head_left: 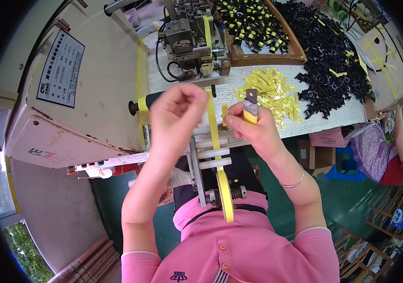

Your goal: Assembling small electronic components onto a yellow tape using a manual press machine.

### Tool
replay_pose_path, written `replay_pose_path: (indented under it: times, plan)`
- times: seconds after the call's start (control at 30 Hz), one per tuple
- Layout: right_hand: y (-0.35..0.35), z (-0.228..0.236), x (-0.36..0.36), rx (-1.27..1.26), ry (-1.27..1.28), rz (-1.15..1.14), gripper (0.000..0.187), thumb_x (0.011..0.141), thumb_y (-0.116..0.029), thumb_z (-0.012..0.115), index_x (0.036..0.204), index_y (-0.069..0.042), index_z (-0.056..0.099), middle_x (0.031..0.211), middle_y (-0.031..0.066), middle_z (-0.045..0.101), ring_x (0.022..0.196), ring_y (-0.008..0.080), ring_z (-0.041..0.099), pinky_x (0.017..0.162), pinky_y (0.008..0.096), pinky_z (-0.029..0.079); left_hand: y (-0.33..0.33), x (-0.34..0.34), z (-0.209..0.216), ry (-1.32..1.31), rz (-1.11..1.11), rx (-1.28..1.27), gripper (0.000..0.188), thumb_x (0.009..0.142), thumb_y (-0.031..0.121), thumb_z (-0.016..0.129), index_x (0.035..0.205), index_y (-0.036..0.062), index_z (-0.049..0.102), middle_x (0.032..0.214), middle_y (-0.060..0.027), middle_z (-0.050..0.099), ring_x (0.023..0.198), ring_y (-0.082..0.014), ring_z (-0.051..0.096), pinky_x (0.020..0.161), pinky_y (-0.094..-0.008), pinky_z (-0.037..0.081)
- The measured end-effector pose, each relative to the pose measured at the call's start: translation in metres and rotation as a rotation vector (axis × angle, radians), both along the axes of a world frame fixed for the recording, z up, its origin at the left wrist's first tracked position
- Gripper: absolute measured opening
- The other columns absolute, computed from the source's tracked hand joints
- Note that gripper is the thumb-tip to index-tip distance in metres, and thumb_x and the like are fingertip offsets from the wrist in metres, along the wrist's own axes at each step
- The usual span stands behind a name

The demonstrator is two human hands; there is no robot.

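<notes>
My left hand (177, 115) is raised beside the yellow tape strip (212, 120), its fingers curled together and slightly blurred. Whatever lies between them is hidden. In my right hand (260, 128) is a tool with a yellow handle and a flat metal end (251, 106), bound with grey tape near the end. The same hand's thumb and finger pinch a short yellow piece (225, 115). From a yellow tape roll (227, 200) at my lap, the strip runs up over white rollers (214, 153) onto the bench. Loose yellow pieces (270, 92) lie heaped beyond my right hand.
A metal press-like machine (185, 40) stands at the back. Right of it, a wooden tray (270, 60) holds black-and-yellow parts, beside a large pile of black parts (326, 75). A big beige cabinet (98, 85) bounds the left. Another person (376, 148) sits at the right.
</notes>
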State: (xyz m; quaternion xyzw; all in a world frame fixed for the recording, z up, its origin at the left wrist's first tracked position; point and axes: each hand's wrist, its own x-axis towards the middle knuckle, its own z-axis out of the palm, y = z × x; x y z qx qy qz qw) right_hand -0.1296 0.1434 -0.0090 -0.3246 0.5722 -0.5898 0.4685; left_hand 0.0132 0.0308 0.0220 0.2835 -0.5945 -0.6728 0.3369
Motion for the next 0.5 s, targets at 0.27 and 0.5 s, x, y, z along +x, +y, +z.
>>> replay_pose_path:
  times: [0.27,0.5]
  plan:
    - [-0.018,-0.035,0.001,0.056,0.069,-0.081,0.008,0.083,-0.007,0.066,0.088,-0.001,0.064,0.076,-0.0001,0.06,0.066,0.0054,0.053,0.059,0.0207,0.041,-0.012,0.002,-0.023,-0.552,0.145,-1.268,0.028,0.081,0.008,0.061,0.109,0.0086,0.061,0.098,-0.0065,0.059,0.099,-0.0274,0.053,0.093,-0.0418,0.033]
    - [-0.031,-0.046,0.007,-0.039,0.056,-0.09,0.011,0.082,-0.012,0.067,0.083,-0.001,0.065,0.071,0.0004,0.062,0.066,0.006,0.053,0.061,0.0229,0.043,-0.02,0.002,-0.027,-0.553,0.084,-1.251,0.031,0.082,0.01,0.058,0.112,0.0146,0.062,0.101,-0.0064,0.058,0.099,-0.0254,0.052,0.09,-0.0406,0.033]
